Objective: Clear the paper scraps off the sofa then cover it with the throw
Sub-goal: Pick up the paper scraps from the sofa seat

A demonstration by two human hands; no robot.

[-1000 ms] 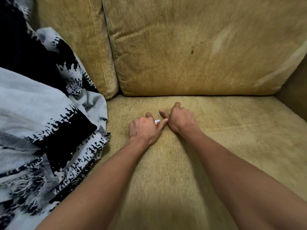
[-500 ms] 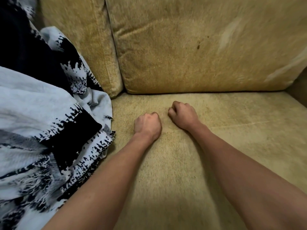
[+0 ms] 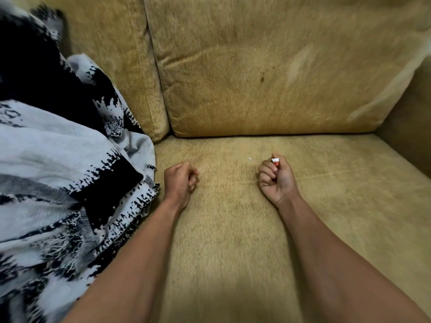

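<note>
Right of the heaped throw, the left hand rests clenched on the sofa; whether it holds anything I cannot tell. Farther right, the right hand's fingers pinch a red-and-white scrap, its tip poking out toward the backrest. A white speck lies just beside it.

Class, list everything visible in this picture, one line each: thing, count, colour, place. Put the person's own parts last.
Fabric sofa seat cushion: one, mustard-tan, fills the lower middle.
Fabric sofa back cushions: two, golden tan, upright behind the seat.
Sofa arm: one, tan, right edge.
Patterned fringed throw: one, black, white and grey, heaped on the seat's left side.
Small paper scrap: one, white and red, pinched at fingertips, right of centre.
Tiny paper fleck: one, white, on the seat just left of that scrap.
Left hand: one, fingers curled, beside the throw; contents hidden.
Right hand: one, pinching the scrap.
Forearms: two, bare, lower frame.
</note>
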